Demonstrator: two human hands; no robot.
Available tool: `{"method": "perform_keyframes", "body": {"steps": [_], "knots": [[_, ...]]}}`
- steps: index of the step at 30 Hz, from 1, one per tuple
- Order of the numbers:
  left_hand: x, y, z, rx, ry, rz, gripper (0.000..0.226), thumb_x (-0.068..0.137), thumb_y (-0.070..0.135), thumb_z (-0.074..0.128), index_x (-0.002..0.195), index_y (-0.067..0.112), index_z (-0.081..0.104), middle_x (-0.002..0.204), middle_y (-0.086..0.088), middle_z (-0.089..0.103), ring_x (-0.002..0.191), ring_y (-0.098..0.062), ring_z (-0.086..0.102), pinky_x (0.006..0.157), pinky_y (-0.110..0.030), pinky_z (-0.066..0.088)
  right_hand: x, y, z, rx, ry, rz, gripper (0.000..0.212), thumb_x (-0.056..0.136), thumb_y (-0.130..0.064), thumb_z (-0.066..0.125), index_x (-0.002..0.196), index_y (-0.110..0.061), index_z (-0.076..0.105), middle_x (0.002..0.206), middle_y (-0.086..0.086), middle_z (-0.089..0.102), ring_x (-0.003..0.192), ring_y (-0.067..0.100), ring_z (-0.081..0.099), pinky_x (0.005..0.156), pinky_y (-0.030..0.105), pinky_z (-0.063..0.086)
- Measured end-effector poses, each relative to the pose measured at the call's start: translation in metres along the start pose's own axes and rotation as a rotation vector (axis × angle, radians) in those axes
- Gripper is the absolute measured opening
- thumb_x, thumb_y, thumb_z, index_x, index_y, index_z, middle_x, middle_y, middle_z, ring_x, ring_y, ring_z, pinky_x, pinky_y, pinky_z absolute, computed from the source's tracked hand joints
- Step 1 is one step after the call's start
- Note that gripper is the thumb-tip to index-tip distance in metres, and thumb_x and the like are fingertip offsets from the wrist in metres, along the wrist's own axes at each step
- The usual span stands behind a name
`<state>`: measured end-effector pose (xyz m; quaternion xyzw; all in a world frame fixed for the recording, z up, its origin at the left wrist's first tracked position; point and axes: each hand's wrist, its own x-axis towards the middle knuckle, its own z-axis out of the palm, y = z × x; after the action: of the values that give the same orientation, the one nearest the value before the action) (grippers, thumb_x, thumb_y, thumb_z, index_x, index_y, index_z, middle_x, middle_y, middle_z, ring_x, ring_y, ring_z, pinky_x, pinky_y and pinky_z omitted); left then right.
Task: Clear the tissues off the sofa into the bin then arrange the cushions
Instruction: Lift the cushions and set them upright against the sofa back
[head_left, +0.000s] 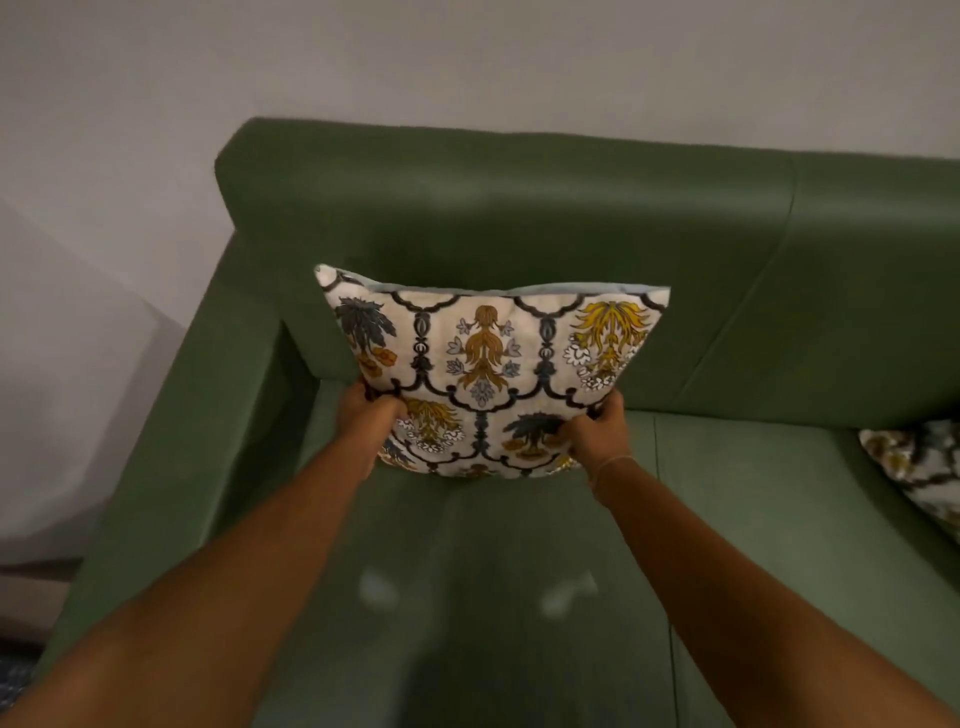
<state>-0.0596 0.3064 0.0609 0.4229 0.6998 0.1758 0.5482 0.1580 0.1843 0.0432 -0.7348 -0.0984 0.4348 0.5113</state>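
Fingers of left hand (371, 415) and right hand (597, 428) grip patterned cushion (488, 364) upright on green sofa (727, 234)

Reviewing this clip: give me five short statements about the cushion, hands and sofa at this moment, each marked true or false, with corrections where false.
1. Both hands grip the patterned cushion. True: the left hand and right hand hold its lower corners.
2. The cushion lies flat on the seat. False: it stands upright against the backrest of the green sofa.
3. A second patterned cushion shows at the right edge. True.
4. The held cushion is at the sofa's right end. False: it is near the armrest on the left of the view.
5. A bin stands on the seat. False: no bin is visible.
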Motion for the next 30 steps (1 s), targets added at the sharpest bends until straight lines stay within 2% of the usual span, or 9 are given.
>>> {"method": "perform_keyframes", "body": {"steps": [3,6,11,13,16,19,22,26,30], "knots": [[-0.011,-0.019,-0.004,0.134,-0.016,-0.145,0.013,0.079,0.015,0.059,0.092,0.013,0.061,0.107,-0.016,0.063,0.096,-0.031,0.058,0.081,-0.040,0.048,-0.006,0.004,-0.007,-0.017,-0.052,-0.028,0.080,0.073,0.012,0.067,0.141,-0.013,0.035,0.140,0.014,0.050,0.128,0.031,0.048,0.106,0.054,0.043],[-0.050,-0.046,0.027,0.377,-0.268,-0.314,0.022,0.086,0.027,0.059,0.103,0.013,0.062,0.104,-0.011,0.065,0.096,-0.029,0.061,0.081,-0.039,0.051,-0.023,0.029,-0.052,0.028,-0.005,0.051,0.081,0.076,0.014,0.065,0.144,-0.013,0.031,0.148,0.018,0.039,0.134,0.032,0.040,0.108,0.051,0.040],[-0.102,-0.069,0.141,0.460,-0.440,-0.184,0.004,0.083,0.019,0.065,0.086,0.021,0.066,0.086,-0.008,0.065,0.080,-0.023,0.059,0.072,-0.030,0.046,-0.033,0.069,-0.163,0.163,0.163,0.152,0.074,0.080,0.017,0.057,0.142,-0.015,0.034,0.145,0.014,0.044,0.131,0.029,0.044,0.100,0.040,0.045],[-0.117,-0.066,0.200,0.480,-0.461,-0.051,0.021,0.081,0.014,0.067,0.102,0.018,0.067,0.090,-0.009,0.064,0.085,-0.024,0.060,0.072,-0.030,0.046,-0.031,0.078,-0.212,0.208,0.265,0.166,0.073,0.081,0.016,0.056,0.142,-0.017,0.035,0.143,0.013,0.046,0.129,0.028,0.046,0.103,0.042,0.046],[-0.137,-0.054,0.301,0.474,-0.494,0.086,0.046,0.079,0.007,0.070,0.124,0.007,0.059,0.110,-0.012,0.066,0.102,-0.026,0.062,0.088,-0.035,0.048,-0.022,0.086,-0.297,0.261,0.424,0.155,0.073,0.081,0.014,0.056,0.142,-0.020,0.035,0.143,0.011,0.047,0.127,0.027,0.048,0.104,0.047,0.046],[-0.155,-0.035,0.398,0.472,-0.558,0.149,0.057,0.077,0.003,0.072,0.131,0.006,0.053,0.122,-0.016,0.061,0.106,-0.022,0.058,0.091,-0.029,0.045,-0.011,0.090,-0.381,0.238,0.614,0.108,0.075,0.080,0.009,0.062,0.142,-0.023,0.034,0.142,0.009,0.048,0.127,0.024,0.048,0.106,0.047,0.045],[-0.173,-0.012,0.489,0.502,-0.608,0.259,0.067,0.075,0.006,0.075,0.136,0.011,0.046,0.133,-0.015,0.056,0.119,-0.024,0.055,0.103,-0.034,0.044,0.002,0.088,-0.461,0.240,0.831,0.045,0.083,0.074,0.005,0.067,0.143,-0.022,0.030,0.146,0.010,0.043,0.132,0.024,0.043,0.111,0.046,0.039],[-0.196,0.027,0.591,0.546,-0.662,0.386,0.084,0.069,0.010,0.078,0.142,0.018,0.038,0.141,-0.014,0.050,0.125,-0.024,0.052,0.107,-0.040,0.044,0.019,0.085,-0.554,0.327,1.101,0.000,0.089,0.069,-0.008,0.066,0.146,-0.012,0.022,0.148,0.015,0.037,0.133,0.023,0.042,0.116,0.039,0.033],[-0.213,0.055,0.658,0.618,-0.715,0.422,0.088,0.069,0.010,0.073,0.146,0.021,0.031,0.147,-0.010,0.045,0.132,-0.027,0.046,0.109,-0.041,0.041,0.037,0.086,-0.611,0.433,1.054,0.087,0.090,0.069,0.001,0.060,0.147,-0.018,0.020,0.148,0.012,0.039,0.131,0.024,0.043,0.112,0.042,0.037]]}}
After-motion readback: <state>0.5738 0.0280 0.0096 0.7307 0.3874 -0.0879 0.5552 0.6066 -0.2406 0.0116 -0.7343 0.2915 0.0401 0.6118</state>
